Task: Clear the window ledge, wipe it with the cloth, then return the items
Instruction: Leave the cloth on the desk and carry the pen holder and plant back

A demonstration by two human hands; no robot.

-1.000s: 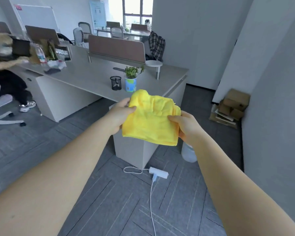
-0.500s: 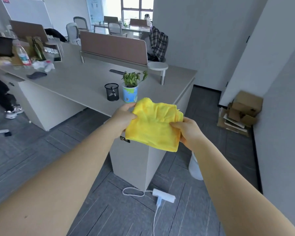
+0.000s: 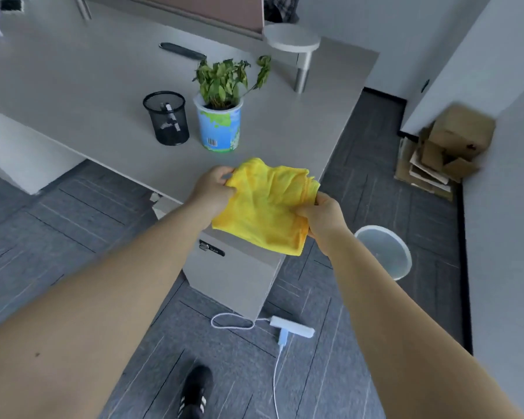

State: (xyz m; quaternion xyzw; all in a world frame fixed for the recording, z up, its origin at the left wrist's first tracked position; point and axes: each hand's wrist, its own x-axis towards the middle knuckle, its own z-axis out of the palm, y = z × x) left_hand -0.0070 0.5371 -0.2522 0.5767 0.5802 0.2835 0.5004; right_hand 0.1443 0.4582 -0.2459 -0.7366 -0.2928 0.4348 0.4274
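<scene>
Yellow, crumpled microfibre cloth point(image 3: 266, 207) held in the air between both hands, over the near corner of the grey surface point(image 3: 73, 86). Left hand point(image 3: 214, 190) pinches its upper left edge; right hand point(image 3: 322, 214) grips its right edge. Beyond the left hand, on the surface: black mesh pen cup point(image 3: 166, 117) just beside a potted green plant in a blue-green tub point(image 3: 220, 124). Right of the right hand, on the floor: translucent round bin point(image 3: 384, 252).

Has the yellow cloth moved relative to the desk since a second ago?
Yes. The yellow cloth, held by both hands, has come closer to the desk corner, now nearly over its edge.
</scene>
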